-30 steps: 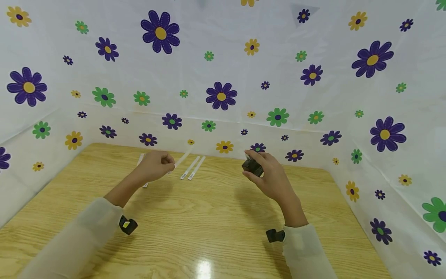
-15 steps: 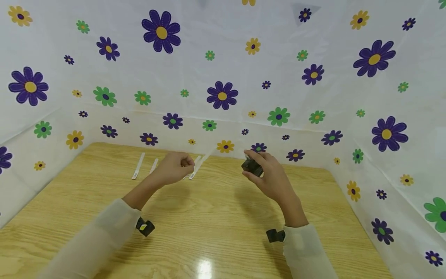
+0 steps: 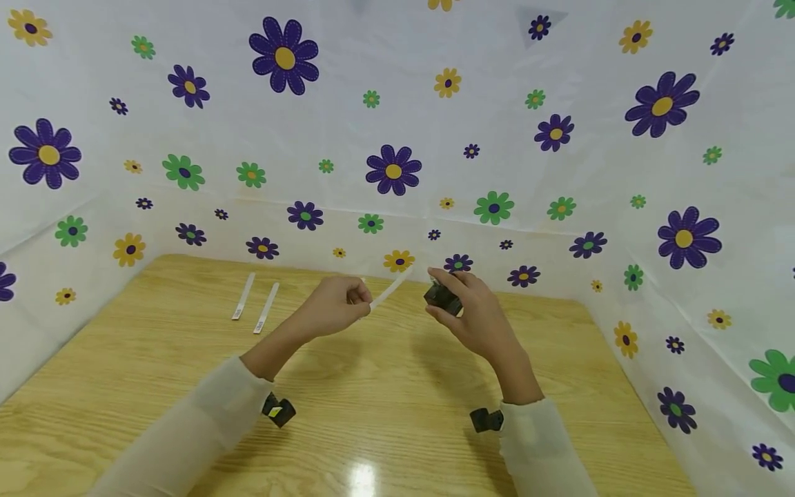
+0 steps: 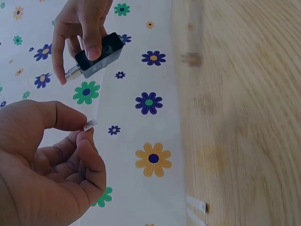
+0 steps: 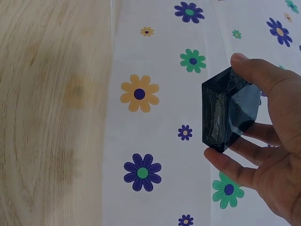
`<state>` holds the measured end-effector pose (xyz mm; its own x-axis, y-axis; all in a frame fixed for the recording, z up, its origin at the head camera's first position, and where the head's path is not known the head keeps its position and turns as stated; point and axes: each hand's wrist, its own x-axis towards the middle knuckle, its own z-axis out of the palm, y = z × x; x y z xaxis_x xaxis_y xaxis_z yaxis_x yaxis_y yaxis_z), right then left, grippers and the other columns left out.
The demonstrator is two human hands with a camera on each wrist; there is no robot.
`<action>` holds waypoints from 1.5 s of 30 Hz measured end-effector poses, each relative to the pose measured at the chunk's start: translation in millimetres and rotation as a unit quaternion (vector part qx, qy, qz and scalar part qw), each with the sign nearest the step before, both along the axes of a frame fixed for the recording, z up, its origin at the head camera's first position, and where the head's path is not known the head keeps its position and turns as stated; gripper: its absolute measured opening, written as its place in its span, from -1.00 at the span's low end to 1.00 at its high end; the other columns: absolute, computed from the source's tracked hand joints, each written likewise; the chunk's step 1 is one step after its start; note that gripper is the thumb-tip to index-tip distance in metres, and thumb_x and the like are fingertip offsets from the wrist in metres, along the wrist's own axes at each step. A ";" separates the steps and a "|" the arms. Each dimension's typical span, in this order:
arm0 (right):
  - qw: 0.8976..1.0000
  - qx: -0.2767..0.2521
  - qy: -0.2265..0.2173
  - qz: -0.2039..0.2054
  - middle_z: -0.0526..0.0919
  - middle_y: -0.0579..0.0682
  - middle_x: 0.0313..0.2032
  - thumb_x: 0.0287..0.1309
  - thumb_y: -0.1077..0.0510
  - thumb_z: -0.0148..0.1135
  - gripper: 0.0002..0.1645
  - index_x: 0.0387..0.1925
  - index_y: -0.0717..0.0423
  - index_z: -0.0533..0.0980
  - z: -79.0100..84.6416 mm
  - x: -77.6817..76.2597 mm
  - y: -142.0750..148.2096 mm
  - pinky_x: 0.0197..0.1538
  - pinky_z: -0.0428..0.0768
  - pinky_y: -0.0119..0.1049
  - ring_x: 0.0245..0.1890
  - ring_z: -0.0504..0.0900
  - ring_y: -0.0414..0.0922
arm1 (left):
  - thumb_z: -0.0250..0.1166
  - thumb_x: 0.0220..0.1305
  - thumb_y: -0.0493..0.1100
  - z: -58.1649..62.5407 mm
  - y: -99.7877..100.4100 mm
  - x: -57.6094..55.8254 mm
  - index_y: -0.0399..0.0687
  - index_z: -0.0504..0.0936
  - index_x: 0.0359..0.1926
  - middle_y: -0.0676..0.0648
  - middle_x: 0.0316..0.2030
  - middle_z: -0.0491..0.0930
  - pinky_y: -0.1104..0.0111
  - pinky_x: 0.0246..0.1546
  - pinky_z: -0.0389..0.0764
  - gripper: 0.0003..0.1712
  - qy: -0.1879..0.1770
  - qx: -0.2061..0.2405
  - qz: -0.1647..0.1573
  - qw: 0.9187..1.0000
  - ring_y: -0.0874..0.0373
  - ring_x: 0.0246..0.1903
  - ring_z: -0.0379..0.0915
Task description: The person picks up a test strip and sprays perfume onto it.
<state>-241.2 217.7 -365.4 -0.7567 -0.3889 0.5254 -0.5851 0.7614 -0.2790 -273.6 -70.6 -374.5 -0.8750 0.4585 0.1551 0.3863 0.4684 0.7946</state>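
Note:
My left hand [image 3: 332, 307] pinches a white paper test strip [image 3: 391, 288] between thumb and forefinger. The strip slants up to the right, and its printed end [image 4: 90, 124] shows at the fingertips in the left wrist view. Across from it, my right hand [image 3: 475, 314] grips a dark, faceted glass perfume bottle [image 5: 230, 110] above the table. In the left wrist view, the bottle [image 4: 101, 56] lies tilted with its silver spray neck [image 4: 73, 72] out to the side, one finger at the neck's end. The strip's far tip comes close to the bottle in the head view.
Two more white strips with printed ends, a left one [image 3: 243, 297] and a right one [image 3: 266, 308], lie on the wooden table [image 3: 385, 407] at the back left. A flower-patterned white sheet [image 3: 348, 131] walls the table in at the back and sides.
My left hand has moved right with its strip, toward the bottle, uncovering the two strips at left and covering the pair in the middle. My right hand has stayed nearly still.

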 end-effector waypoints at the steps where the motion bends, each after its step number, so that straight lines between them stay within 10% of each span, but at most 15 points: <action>1: 1.000 0.000 0.000 0.000 0.58 0.23 0.09 0.24 -0.02 0.46 -0.25 0.43 -0.14 0.42 -0.1 -0.2 -0.5 -0.05 0.69 0.03 -0.02 0.61 0.14 | 0.25 0.33 -0.25 0.7 1.8 1.0 -0.12 0.66 -0.22 -0.04 -0.37 0.61 0.26 -0.36 0.54 -0.92 0.000 -0.001 -0.003 1.000 0.09 -0.40 0.49; 45: 1.000 0.026 -0.004 -0.015 0.58 0.28 0.10 0.17 0.01 0.52 -0.25 0.38 -0.07 0.47 -5.5 -0.7 -5.8 -0.10 0.68 0.03 -0.01 0.61 0.18 | 0.25 0.33 -0.24 -3.1 20.2 2.6 -0.11 0.67 -0.21 0.00 -0.38 0.62 0.28 -0.34 0.56 -0.91 0.019 -0.017 -0.012 1.000 0.13 -0.38 0.51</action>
